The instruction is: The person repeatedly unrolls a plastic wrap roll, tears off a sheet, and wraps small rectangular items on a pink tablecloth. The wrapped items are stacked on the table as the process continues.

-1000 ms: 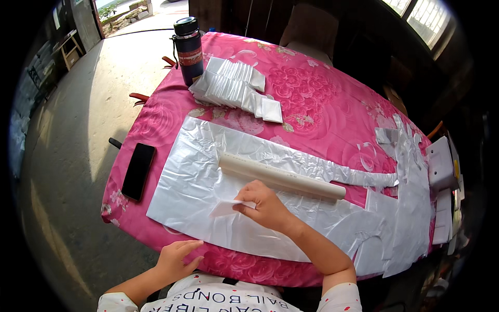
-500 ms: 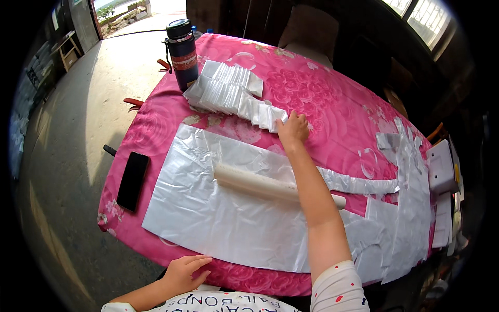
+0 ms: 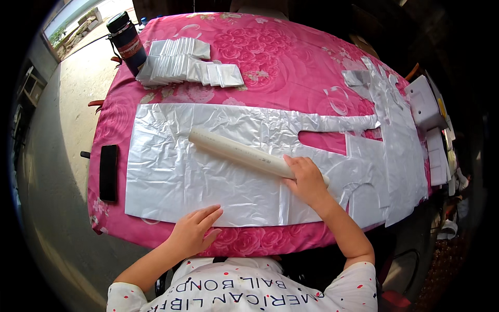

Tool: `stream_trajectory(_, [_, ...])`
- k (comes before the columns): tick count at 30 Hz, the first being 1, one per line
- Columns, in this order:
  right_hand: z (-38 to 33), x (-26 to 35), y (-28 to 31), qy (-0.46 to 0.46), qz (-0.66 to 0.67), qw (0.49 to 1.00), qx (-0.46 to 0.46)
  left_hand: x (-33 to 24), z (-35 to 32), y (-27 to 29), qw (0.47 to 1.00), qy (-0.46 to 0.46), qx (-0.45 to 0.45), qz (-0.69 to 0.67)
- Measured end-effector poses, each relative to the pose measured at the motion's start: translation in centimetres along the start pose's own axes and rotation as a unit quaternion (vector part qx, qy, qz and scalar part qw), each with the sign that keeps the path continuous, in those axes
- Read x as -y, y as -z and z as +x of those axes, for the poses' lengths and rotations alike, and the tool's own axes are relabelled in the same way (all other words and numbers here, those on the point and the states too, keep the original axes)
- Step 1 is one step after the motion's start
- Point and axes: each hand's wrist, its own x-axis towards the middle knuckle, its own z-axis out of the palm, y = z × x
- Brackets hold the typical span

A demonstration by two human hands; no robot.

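Observation:
A pale plastic pipe (image 3: pixel 236 151) lies slantwise across a flat stack of white plastic bags (image 3: pixel 161 182) with cut-out handles at the right. My right hand (image 3: pixel 306 182) is closed round the pipe close to its right end. At the bags' near edge, my left hand (image 3: pixel 197 231) is open, fingers stretched out and holding nothing. Beyond the bags, a fanned row of small folded plastic bags (image 3: pixel 176 67) rests on the pink flowered tablecloth (image 3: pixel 286 57).
A dark flask (image 3: pixel 127 44) stands at the far left beside the folded bags. A black phone (image 3: pixel 108 173) lies near the table's left edge. More plastic sheets (image 3: pixel 403 156) spread over the right side, next to a white box (image 3: pixel 425 104).
My right hand has left the folded bags, come back toward me and closed on the pipe. My left hand has moved forward to the bags' edge. The whole view has shifted.

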Motion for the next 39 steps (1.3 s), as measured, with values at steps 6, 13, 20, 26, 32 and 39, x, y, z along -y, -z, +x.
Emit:
stream_trajectory(6, [-6.3, 4.0, -1.2, 0.025, 0.224, 0.973, 0.052, -0.4, 5.4, -4.1, 0.999, -0.006, -0.024, 0.04])
stream_trajectory(13, [-10.7, -3.0, -0.3, -0.089, -0.079, 0.993, 0.019, -1.5, 8.5, -6.5, 0.996, -0.048, 0.011, 0.079])
stream_trajectory(20, [-15.6, -12.6, 4.0, -0.139, -0.139, 0.973, -0.117, -2.8, 10.1, -7.2, 0.995, -0.069, 0.029, 0.073])
stream_trajectory(26, [-21.3, -22.0, 9.9, -0.466, 0.046, 0.749, -0.468, -2.8, 10.5, -8.2, 0.996, -0.08, -0.015, -0.021])
stream_trajectory(32, [-13.1, -10.9, 5.5, -0.229, -0.001, 0.902, -0.365, -2.3, 10.8, -8.5, 0.988, -0.1, -0.063, -0.099])
stream_trajectory(39, [-10.2, -8.5, -0.3, -0.077, -0.055, 0.991, -0.091, -4.2, 12.3, -9.2, 0.996, -0.092, -0.008, -0.012])
